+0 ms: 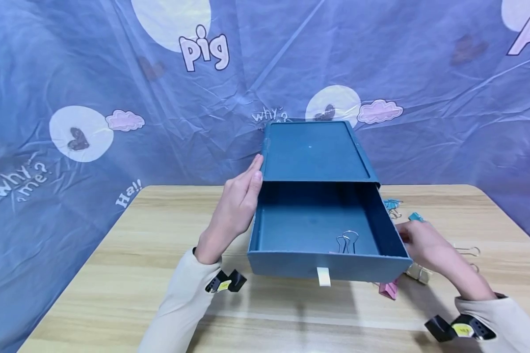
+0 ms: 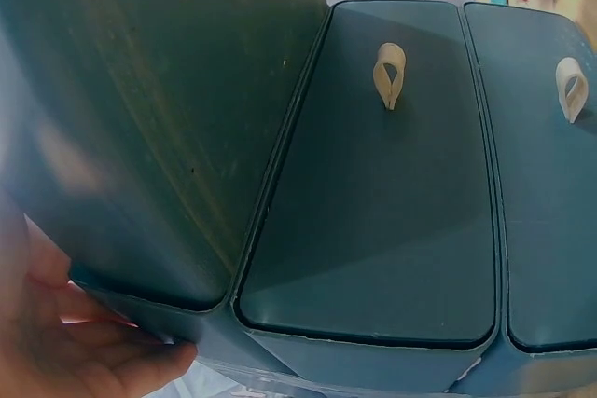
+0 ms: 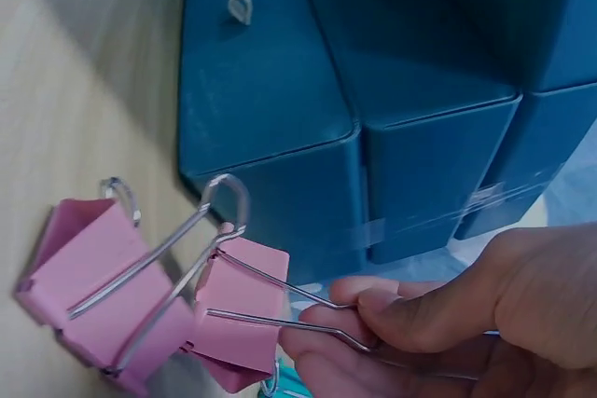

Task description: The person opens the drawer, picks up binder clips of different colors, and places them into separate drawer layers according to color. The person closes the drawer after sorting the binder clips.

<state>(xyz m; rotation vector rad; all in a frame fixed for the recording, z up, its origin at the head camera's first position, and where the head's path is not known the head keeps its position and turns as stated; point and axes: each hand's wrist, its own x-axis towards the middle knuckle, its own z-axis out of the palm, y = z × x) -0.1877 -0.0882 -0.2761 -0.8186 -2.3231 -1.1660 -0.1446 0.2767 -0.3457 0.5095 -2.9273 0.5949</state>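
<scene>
A blue desktop drawer unit [image 1: 313, 152] stands before me, its top drawer [image 1: 329, 267] pulled far out. Inside that drawer, wire handles of binder clips [image 1: 346, 242] rise behind the front wall. My left hand [image 1: 233, 206] rests on the unit's left side with extended fingers; in the left wrist view its fingertips touch the unit's back edge. Low beside the drawer's right side, my right hand [image 1: 426, 245] pinches the wire handles of a pink binder clip [image 3: 244, 291] between thumb and fingers. Another pink binder clip [image 3: 107, 291] overlaps it in the right wrist view.
Two lower drawers with loop pulls [image 2: 389, 76] are closed. Right of the unit lie teal clips [image 1: 391, 204], a cream clip [image 1: 418, 273] and other clip handles [image 1: 468, 251] on the wooden table [image 1: 159, 245]. A blue printed cloth [image 1: 247, 63] hangs behind.
</scene>
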